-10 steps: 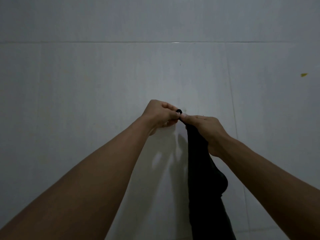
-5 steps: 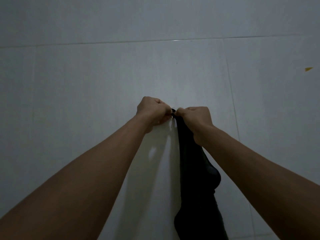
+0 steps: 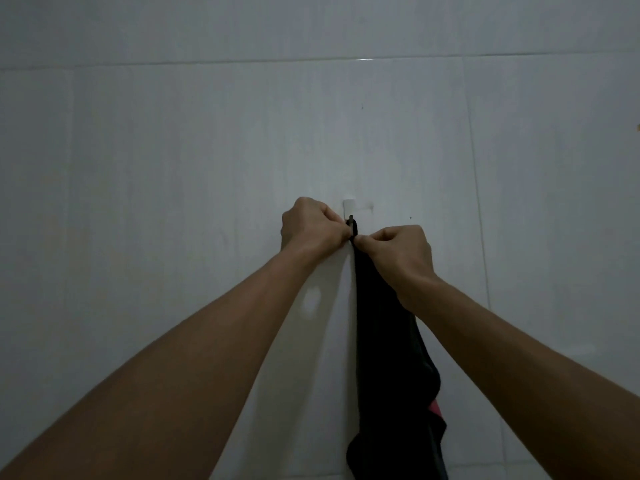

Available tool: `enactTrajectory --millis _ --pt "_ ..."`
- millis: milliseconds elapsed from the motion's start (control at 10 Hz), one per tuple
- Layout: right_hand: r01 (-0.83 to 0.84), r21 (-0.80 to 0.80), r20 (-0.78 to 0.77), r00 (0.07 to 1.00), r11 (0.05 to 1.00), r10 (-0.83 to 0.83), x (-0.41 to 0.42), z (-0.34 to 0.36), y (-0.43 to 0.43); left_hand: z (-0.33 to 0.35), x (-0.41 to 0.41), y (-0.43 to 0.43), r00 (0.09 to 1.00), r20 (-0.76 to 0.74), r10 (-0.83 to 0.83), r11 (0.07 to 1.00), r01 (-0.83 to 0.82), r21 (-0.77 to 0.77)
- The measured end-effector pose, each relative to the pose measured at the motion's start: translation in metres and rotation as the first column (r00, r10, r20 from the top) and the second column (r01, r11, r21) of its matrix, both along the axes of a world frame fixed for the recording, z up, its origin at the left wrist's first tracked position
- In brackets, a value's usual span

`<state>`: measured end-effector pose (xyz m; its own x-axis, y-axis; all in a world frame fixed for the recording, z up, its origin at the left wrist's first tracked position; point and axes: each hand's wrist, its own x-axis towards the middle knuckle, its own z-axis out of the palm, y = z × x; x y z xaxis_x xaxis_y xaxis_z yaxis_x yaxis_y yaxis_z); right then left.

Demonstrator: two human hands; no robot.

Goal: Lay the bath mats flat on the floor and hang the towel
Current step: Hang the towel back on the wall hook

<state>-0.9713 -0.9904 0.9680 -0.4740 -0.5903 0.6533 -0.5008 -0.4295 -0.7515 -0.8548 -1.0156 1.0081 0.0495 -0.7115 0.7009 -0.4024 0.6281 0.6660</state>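
Observation:
A dark towel (image 3: 388, 358) hangs down against a white tiled wall, with a bit of pink showing near its lower right edge. Its small black loop (image 3: 352, 227) sits at a white stick-on hook (image 3: 349, 206) on the wall. My left hand (image 3: 311, 226) pinches the loop from the left, fingers closed. My right hand (image 3: 398, 252) pinches the towel's top just below the loop from the right. Both forearms reach up from the bottom of the view. No bath mats are in view.
The white tiled wall (image 3: 173, 168) fills the view, with grout lines running across the top and down the right side. A small yellow speck (image 3: 638, 126) is at the far right edge.
Both hands have raised the towel's loop higher up the wall to the white hook, which now shows above my fingers. The towel hangs further up than before.

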Motion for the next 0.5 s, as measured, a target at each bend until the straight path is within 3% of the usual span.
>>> enactTrajectory --millis 300,400,500 --pt "0.052 0.059 -0.191 0.981 0.997 -0.040 -0.007 -0.024 0.016 -0.010 0.009 -0.001 0.999 0.040 0.008 0.999 -0.009 0.048" --pt "0.222 -0.111 -0.290 0.925 0.969 -0.245 -0.003 -0.033 0.023 -0.021 0.024 0.001 0.998 0.047 0.033 0.997 -0.036 0.073" --pt "0.174 -0.385 -0.326 0.893 0.906 -0.309 0.012 -0.041 0.032 -0.033 0.038 0.002 0.994 0.063 0.094 0.992 -0.099 0.078"
